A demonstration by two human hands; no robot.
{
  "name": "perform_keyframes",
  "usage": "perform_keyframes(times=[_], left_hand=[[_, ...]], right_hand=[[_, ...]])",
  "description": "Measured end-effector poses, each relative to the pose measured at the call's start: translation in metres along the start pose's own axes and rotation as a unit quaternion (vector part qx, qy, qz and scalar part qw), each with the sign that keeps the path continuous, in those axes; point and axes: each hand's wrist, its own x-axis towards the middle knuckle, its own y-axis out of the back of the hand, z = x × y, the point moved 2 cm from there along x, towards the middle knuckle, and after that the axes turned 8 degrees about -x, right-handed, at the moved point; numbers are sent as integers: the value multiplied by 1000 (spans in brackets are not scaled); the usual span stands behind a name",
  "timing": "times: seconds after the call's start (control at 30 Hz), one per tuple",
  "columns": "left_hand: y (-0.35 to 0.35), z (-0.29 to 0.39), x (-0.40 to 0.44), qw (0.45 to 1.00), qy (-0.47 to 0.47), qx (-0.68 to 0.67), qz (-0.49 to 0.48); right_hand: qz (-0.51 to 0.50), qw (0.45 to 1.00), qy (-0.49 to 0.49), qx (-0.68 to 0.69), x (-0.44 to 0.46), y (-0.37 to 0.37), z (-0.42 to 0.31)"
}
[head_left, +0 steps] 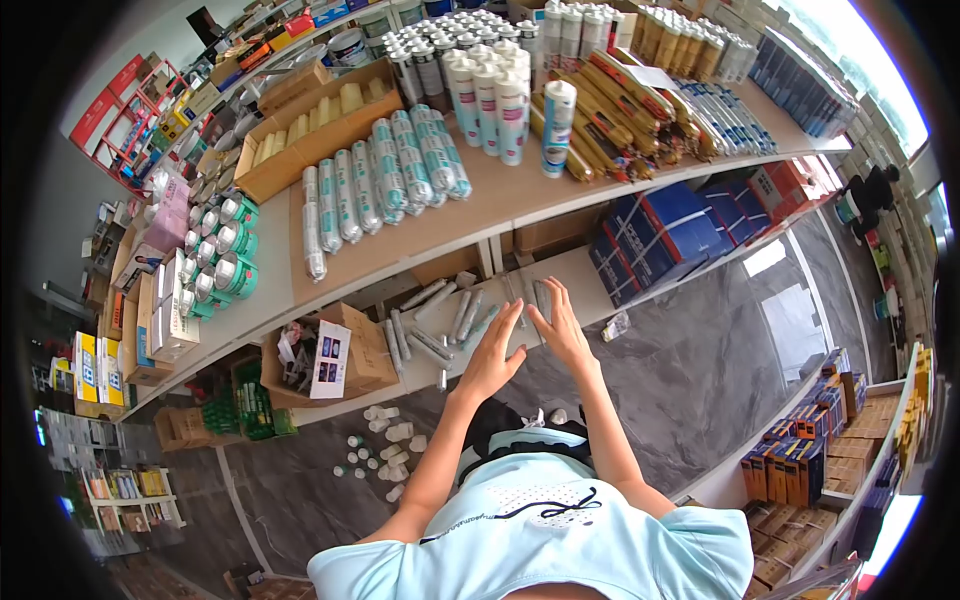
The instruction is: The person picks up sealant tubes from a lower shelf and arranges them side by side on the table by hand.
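Note:
My left hand (490,352) is raised in front of me, fingers stretched out and nothing in it. Beside it, a small gap away, my right hand (564,328) is also open with its fingers extended. Both are in front of the lower shelf, where silver sausage-shaped packs (432,346) lie loose. On the upper shelf, white and teal sealant sausage packs (385,175) lie in a row. To their right stand white sealant cartridges (487,100), with one blue-and-white cartridge (558,128) at the front edge. Gold sausage packs (608,112) are piled behind it.
Green-and-white cans (232,240) stand at the shelf's left end. An open carton (350,340) and blue boxes (655,240) occupy the lower level. Small white bottles (395,450) are scattered on the dark floor (690,390). Stacked boxes (795,465) line the right.

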Motion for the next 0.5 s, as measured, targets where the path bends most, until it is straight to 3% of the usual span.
perform_keyframes(times=[0.5], left_hand=[[-106,43,-19,1000,17,-17,-19]], right_hand=[[-38,995,-75,62,-78,56,80]])
